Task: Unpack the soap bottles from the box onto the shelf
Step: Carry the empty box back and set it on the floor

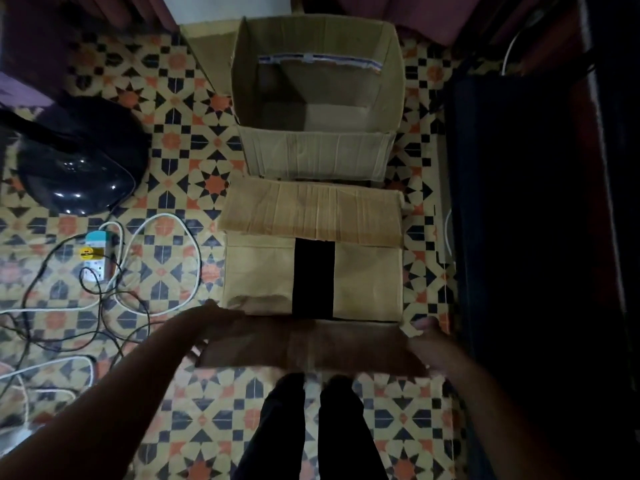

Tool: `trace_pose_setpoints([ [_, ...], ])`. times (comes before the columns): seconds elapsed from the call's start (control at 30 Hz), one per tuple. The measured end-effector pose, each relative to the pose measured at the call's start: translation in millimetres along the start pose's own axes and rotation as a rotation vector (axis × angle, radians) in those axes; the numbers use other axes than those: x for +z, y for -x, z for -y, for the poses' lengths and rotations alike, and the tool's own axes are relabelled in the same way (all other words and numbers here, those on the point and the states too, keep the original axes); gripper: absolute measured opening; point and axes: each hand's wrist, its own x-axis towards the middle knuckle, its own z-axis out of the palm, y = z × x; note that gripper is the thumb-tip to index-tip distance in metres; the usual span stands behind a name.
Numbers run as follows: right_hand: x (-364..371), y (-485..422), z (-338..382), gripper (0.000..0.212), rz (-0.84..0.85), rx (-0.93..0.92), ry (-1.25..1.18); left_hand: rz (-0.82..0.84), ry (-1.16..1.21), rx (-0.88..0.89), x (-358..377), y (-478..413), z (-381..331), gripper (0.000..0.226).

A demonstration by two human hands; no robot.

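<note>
Opening: the flap (311,344) nearest the person is held back from the box (263,271), toward their legs, a hand at each end so that it folds evenly.
Left hand (211,327): wrapped round the flap's left end with fingers tucked beneath, though it is blurred.
Right hand (427,341): at the flap's right corner, too smeared to tell whether it pinches or merely presses.
Between the hands: two inner flaps (367,282) lie folded in, with a dark slit between them. I judge they must be lifted before anything comes out.
Bottles: none to be seen, presumably under those inner flaps, just beyond the grip.
Beyond the grip: a second box (318,98), open, showing bare cardboard.
Left of the grip: cables (138,271) on the tiled floor (194,143).
Shelf: cannot pick it out, as right of the right hand is only darkness.
</note>
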Motion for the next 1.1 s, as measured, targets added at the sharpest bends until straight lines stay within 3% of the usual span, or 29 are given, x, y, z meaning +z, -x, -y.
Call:
trace_pose_setpoints([
  [0.07, -20, 21, 17, 0.020, 0.087, -0.040, -0.076, 0.053, -0.086, 0.004, -24, 17, -5, 0.048],
  [0.23, -44, 20, 45, 0.043, 0.102, -0.147, -0.255, 0.016, 0.193, 0.190, -68, 19, -25, 0.044],
  [0.37, -30, -17, 48, 0.036, -0.139, -0.238, -0.181, -0.174, 0.138, 0.356, -52, -14, -28, 0.024],
  [0.47, -14, -34, 50, 0.031, -0.305, -0.281, -0.157, -0.414, 0.109, 0.362, -29, -41, -20, 0.046],
  [0.57, 0, -47, 52, 0.033, -0.374, -0.304, -0.296, -0.307, 0.263, 0.306, -16, -78, -7, 0.087],
  [0.67, 6, -54, 54, 0.052, -0.302, -0.234, -0.384, -0.191, 0.365, 0.388, -3, -96, -6, 0.064],
  [0.8, 9, -59, 54, 0.055, -0.209, -0.254, -0.334, -0.259, 0.346, 0.374, 1, -71, -26, 0.036],
  [0.97, 6, -60, 58, 0.059, -0.237, -0.292, -0.324, -0.352, 0.014, 0.390, -8, -71, -30, 0.039],
  [1.1, 4, -63, 58, 0.057, -0.238, -0.299, -0.304, -0.214, 0.134, 0.424, -9, -73, -24, 0.042],
])
